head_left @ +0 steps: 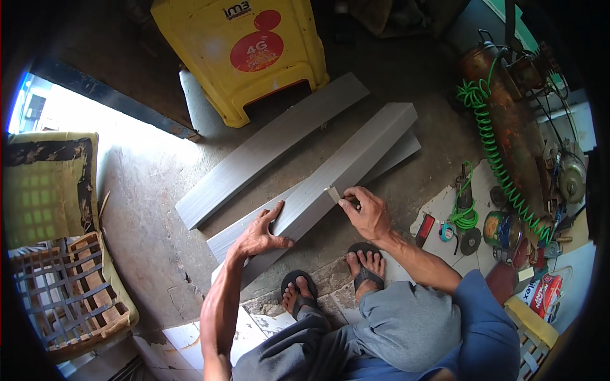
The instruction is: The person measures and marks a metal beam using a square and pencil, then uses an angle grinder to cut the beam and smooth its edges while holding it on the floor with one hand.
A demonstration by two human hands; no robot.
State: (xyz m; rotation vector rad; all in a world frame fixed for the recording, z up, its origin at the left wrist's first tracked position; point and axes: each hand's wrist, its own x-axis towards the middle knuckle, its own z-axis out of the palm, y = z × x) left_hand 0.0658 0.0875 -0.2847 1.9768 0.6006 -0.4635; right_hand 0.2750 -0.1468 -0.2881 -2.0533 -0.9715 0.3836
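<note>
My right hand [368,218] pinches a small flat pale piece [332,193] between thumb and fingers. That piece touches the long edge of a grey rectangular metal bar [356,155], which lies slantwise on the floor. Further along the same bar, toward its near left end, my left hand [260,236] rests with fingers and thumb spread. A second grey bar [232,233] lies partly hidden beneath it, crossing at a slight angle. Apart from these, a third grey bar [267,152] stretches across the floor on the far side.
A yellow plastic stand [279,82] rises behind the third bar. To the right are a rusty tank [508,127], a coiled green hose [492,149], a tape measure [447,232] and a dark disc [471,242]. A worn woven-strap seat [70,298] is at left.
</note>
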